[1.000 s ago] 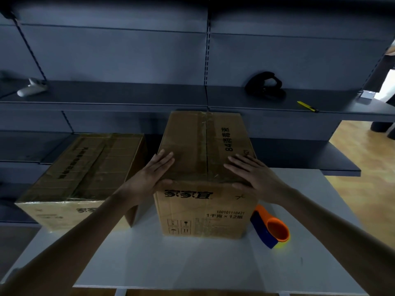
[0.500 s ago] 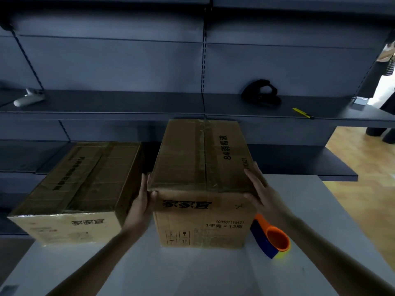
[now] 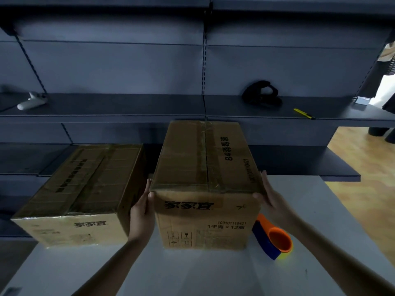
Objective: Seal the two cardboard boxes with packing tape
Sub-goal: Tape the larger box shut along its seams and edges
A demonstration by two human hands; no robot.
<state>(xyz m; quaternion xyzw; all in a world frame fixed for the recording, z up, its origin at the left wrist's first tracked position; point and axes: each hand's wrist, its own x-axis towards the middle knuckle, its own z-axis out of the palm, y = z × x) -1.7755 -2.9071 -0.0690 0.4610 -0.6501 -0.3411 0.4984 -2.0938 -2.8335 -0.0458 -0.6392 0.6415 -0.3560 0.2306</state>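
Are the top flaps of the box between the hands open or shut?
Shut. The centre box has both top flaps lying flat, meeting at a middle seam that looks taped over.

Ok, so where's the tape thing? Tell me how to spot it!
Find the white table in front of the dark shelves; two brown boxes stand on it. Go to the right box and look at its near right corner. The tape dispenser lies there, the only bright orange and blue thing on the table.
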